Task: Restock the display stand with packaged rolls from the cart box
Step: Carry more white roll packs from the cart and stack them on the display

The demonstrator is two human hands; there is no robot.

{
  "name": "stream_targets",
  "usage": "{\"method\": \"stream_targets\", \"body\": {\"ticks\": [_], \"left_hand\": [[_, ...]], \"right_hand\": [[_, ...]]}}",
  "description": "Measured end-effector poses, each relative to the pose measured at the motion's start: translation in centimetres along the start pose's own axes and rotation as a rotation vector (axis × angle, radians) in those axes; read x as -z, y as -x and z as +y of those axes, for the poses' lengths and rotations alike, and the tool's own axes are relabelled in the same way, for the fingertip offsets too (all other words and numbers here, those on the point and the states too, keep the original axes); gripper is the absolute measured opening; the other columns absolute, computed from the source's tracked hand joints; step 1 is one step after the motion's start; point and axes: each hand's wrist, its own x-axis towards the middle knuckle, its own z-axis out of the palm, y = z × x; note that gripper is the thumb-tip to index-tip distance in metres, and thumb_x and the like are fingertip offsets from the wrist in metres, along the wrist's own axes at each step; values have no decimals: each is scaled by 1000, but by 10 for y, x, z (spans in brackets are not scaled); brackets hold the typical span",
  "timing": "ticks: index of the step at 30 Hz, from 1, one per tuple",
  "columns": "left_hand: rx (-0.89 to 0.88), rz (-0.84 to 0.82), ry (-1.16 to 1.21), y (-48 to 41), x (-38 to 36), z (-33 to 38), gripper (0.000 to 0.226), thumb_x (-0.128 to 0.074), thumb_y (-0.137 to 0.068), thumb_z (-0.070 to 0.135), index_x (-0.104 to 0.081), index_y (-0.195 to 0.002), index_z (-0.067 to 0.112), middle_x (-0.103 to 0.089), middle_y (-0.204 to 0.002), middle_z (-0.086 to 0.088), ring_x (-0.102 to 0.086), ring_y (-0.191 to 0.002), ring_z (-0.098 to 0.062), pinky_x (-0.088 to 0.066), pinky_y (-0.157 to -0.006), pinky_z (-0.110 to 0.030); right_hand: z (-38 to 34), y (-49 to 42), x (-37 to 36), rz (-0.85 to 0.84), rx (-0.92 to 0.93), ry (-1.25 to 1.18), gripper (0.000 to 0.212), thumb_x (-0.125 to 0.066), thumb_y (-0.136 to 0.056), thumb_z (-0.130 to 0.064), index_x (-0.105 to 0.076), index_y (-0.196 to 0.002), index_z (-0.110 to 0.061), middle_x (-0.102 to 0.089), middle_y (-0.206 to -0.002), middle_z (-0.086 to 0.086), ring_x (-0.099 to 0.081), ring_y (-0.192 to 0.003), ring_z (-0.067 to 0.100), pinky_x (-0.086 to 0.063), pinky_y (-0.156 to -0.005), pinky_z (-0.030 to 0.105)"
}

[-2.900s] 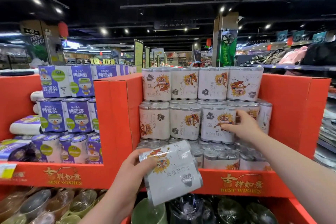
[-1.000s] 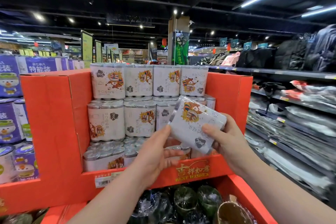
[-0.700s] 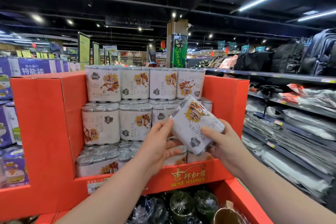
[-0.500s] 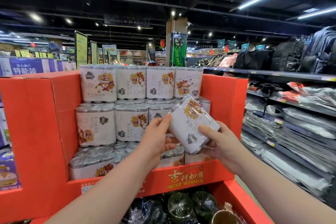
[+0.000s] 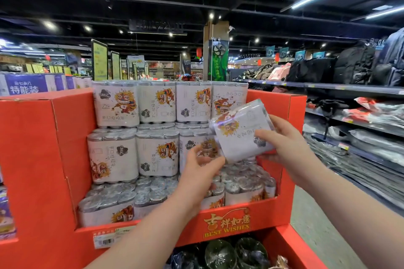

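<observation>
My right hand point(image 5: 282, 144) grips the pack of rolls point(image 5: 238, 131), held tilted near the red display stand's point(image 5: 297, 105) right wall. My left hand point(image 5: 201, 168), loosely open, touches its lower corner. I should level it upright, then seat it flush beside the middle-row packs point(image 5: 156, 153).

Forearms reach forward; right hand point(image 5: 284, 144) grips the pack point(image 5: 238, 135), left hand point(image 5: 200, 172) relaxed just below.

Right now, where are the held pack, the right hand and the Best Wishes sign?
held pack point(image 5: 238, 129): head view, middle of its printed front face.
right hand point(image 5: 286, 144): head view, middle of the hand, behind the thumb.
Best Wishes sign point(image 5: 226, 224): head view, on its gold lettering.
</observation>
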Motion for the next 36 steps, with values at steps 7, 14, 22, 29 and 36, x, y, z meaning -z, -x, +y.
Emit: {"method": "stream_targets", "body": {"ticks": [7,14,22,29,36], "left_hand": [[-235,-177,-368,-2,-15,-2,108,-80,-62,37,-17,-150,36,-25,-145,18,-28,-133,-3,-29,-112,-31],[75,-301,382,-3,-11,-1,36,-57,-77,-8,-59,-108,10,-75,-86,-4,-72,-74,-16,-58,-63,-31],[142,-336,627,-5,6,8,51,-50,-56,-1,-63,-105,5,-72,-103,-16,-69,-89,-33,-51,-86,-48],[102,-298,591,-13,5,0,45,-58,-64,11,-63,-109,8,-70,-108,-14,-61,-98,-29,-47,-88,-43],[-40,5,59,-23,16,-9,30,-65,-86,13,-56,-113,23,-62,-103,-1,-59,-91,-17,-49,-72,-34]], "right_hand": [[-1,-4,-11,65,146,647,35,-71,-78,-32,-65,-112,-27,-70,-92,-11,-64,-95,13,-49,-80,28],[-3,-1,-17,-81,-33,214,23,-50,-96,-28,-68,-98,-14,-61,-79,-4,-59,-72,11,-47,-64,25],[14,0,-6,-245,-189,117,32,-57,-93,-27,-57,-125,-22,-68,-111,-5,-64,-88,10,-49,-68,26],[12,2,-13,-233,-248,-75,34,-63,-86,-2,-49,-117,-7,-68,-90,8,-69,-65,14,-54,-52,25],[-20,-19,6,-81,43,283,42,-69,-80,-2,-52,-113,-22,-63,-112,3,-63,-94,17,-54,-83,34]]}}
